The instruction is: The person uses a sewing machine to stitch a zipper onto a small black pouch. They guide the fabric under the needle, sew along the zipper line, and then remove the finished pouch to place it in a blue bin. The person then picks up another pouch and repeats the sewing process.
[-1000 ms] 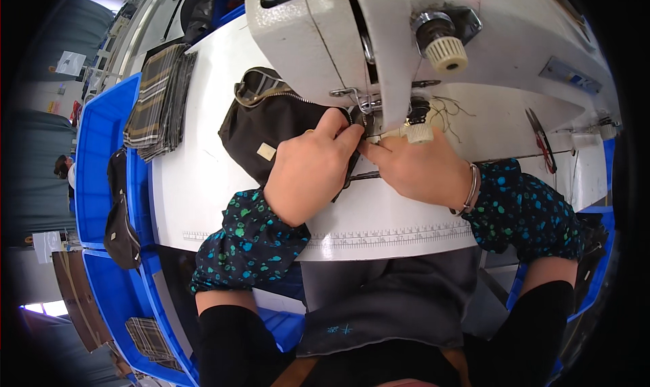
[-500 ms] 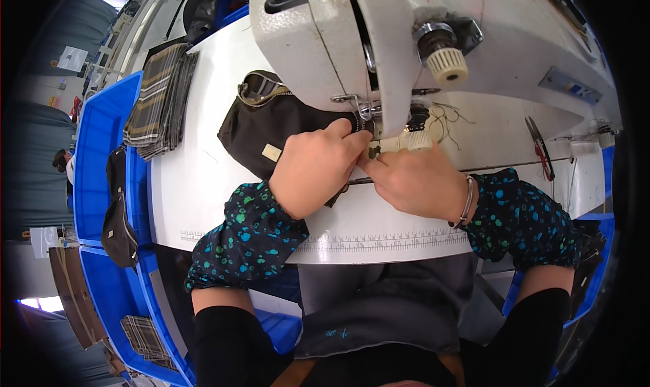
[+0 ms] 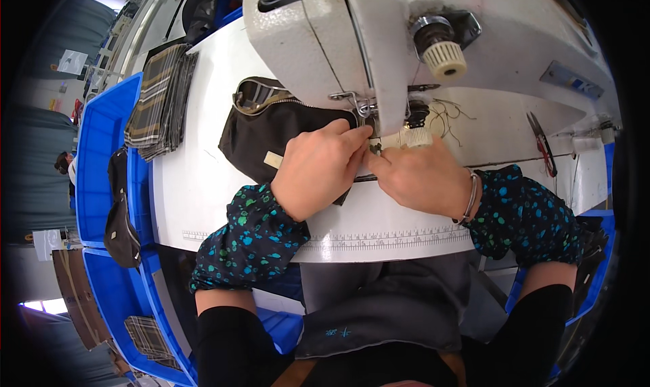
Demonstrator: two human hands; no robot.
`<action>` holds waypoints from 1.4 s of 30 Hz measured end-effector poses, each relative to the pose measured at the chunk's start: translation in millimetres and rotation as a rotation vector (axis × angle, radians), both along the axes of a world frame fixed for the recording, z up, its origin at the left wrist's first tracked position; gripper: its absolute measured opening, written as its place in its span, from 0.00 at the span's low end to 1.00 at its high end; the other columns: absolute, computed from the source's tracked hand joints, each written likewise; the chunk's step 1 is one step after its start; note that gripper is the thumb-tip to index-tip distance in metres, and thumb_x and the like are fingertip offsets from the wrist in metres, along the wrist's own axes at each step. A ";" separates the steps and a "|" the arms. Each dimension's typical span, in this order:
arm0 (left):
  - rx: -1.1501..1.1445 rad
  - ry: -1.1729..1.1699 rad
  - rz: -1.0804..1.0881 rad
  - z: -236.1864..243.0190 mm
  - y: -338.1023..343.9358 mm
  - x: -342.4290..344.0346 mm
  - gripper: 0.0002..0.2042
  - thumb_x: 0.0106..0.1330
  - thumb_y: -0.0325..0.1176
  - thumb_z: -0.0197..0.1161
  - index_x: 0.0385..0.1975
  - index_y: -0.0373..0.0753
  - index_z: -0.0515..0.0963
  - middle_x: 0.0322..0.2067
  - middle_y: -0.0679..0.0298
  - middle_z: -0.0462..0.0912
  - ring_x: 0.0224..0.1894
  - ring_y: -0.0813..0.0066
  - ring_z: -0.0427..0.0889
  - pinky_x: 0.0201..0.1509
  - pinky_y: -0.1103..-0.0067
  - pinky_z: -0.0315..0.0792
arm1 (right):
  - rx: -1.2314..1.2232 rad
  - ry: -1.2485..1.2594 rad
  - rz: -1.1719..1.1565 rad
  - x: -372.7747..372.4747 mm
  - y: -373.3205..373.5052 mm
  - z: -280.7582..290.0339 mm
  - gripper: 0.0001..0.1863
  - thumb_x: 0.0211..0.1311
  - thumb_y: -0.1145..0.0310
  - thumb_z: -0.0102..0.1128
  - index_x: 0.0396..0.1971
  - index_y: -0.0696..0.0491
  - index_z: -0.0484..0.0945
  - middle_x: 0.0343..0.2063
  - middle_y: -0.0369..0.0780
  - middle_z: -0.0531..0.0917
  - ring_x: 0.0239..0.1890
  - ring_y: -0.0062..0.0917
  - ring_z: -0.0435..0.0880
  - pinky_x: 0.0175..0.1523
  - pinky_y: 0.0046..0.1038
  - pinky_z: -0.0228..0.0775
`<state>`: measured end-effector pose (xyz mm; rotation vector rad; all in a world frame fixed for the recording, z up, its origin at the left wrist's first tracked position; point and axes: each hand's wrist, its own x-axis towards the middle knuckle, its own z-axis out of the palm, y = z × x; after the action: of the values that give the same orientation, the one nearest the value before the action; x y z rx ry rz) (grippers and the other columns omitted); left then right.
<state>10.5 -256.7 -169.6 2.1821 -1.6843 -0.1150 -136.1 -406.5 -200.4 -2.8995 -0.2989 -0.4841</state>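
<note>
A dark brown zippered pouch (image 3: 261, 133) with a plaid lining lies on the white sewing table, its right end under the needle area of the sewing machine (image 3: 308, 55). My left hand (image 3: 318, 163) presses on that end, fingers closed on the fabric just in front of the presser foot (image 3: 365, 108). Close against it, my right hand (image 3: 423, 180) pinches at the same edge, the fingertips of both hands nearly touching. What exactly lies between the right fingertips is mostly hidden. A small pale label (image 3: 273, 159) shows on the pouch beside my left hand.
Red-handled thread snips (image 3: 544, 146) and loose dark threads (image 3: 443, 119) lie on the right. Plaid fabric pieces (image 3: 159, 102) are stacked at the left, next to blue bins (image 3: 101, 177). A printed ruler (image 3: 379, 241) runs along the table's front edge.
The pouch's open zipper end has shifted slightly down and left, showing more lining. Both hands keep nearly the same place, the left fingers lying a little flatter.
</note>
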 end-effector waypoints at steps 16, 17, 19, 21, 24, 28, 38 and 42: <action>0.098 -0.060 0.077 14.1 4.7 -12.8 0.22 0.61 0.24 0.64 0.58 0.38 0.81 0.40 0.54 0.86 0.40 0.52 0.87 0.42 0.64 0.81 | 0.043 -0.136 0.078 0.7 1.3 -4.1 0.12 0.59 0.63 0.66 0.36 0.56 0.83 0.31 0.39 0.84 0.22 0.27 0.83 0.26 0.31 0.74; 0.115 -0.133 0.081 17.3 8.7 -16.1 0.24 0.59 0.23 0.63 0.59 0.39 0.80 0.42 0.55 0.86 0.43 0.52 0.87 0.43 0.64 0.81 | 0.007 -0.139 0.132 -0.9 3.0 -3.8 0.14 0.59 0.60 0.68 0.38 0.54 0.84 0.37 0.39 0.84 0.23 0.25 0.81 0.27 0.30 0.73; 0.138 -0.126 0.085 21.1 18.9 -17.5 0.27 0.56 0.23 0.63 0.60 0.41 0.80 0.45 0.56 0.86 0.46 0.53 0.87 0.45 0.64 0.82 | -0.053 -0.152 0.174 -4.7 10.3 -5.2 0.15 0.60 0.59 0.69 0.40 0.53 0.85 0.43 0.40 0.85 0.23 0.23 0.80 0.27 0.28 0.72; 0.138 -0.125 0.076 21.9 25.0 -16.4 0.25 0.57 0.23 0.65 0.58 0.42 0.81 0.48 0.57 0.86 0.46 0.53 0.87 0.45 0.65 0.82 | -0.108 -0.170 0.147 -7.8 19.5 -9.8 0.13 0.59 0.63 0.68 0.39 0.55 0.86 0.43 0.43 0.86 0.23 0.23 0.80 0.26 0.26 0.71; 0.015 -0.084 0.008 17.8 24.4 -14.9 0.21 0.57 0.24 0.67 0.53 0.40 0.83 0.40 0.62 0.84 0.41 0.61 0.87 0.39 0.70 0.81 | -0.214 -0.250 0.129 -4.9 21.4 -14.7 0.12 0.55 0.66 0.66 0.36 0.57 0.86 0.38 0.44 0.86 0.23 0.22 0.79 0.26 0.25 0.71; 0.002 -0.036 -0.024 6.4 20.5 -13.2 0.17 0.58 0.25 0.68 0.49 0.41 0.85 0.35 0.63 0.79 0.36 0.62 0.85 0.36 0.70 0.80 | -0.224 -0.295 0.185 -2.2 21.3 -16.5 0.10 0.51 0.68 0.64 0.31 0.58 0.85 0.29 0.44 0.84 0.21 0.22 0.79 0.24 0.25 0.69; -0.024 -0.099 0.007 3.3 21.9 -19.4 0.16 0.58 0.26 0.69 0.47 0.43 0.87 0.37 0.65 0.79 0.34 0.64 0.85 0.33 0.70 0.80 | -0.164 -0.367 0.197 -6.3 16.9 -11.3 0.08 0.49 0.69 0.64 0.25 0.59 0.82 0.26 0.48 0.84 0.19 0.25 0.81 0.22 0.25 0.71; -0.033 -0.092 0.036 5.1 20.1 -21.4 0.15 0.59 0.27 0.71 0.47 0.45 0.89 0.44 0.65 0.85 0.37 0.64 0.87 0.36 0.72 0.81 | -0.149 -0.322 0.147 -8.0 19.0 -11.4 0.09 0.52 0.68 0.64 0.26 0.60 0.84 0.28 0.50 0.86 0.20 0.26 0.83 0.23 0.25 0.72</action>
<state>-10.9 -236.5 -164.4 2.2226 -1.6823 0.0233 -144.0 -387.4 -211.8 -2.9020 -0.6145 -0.9401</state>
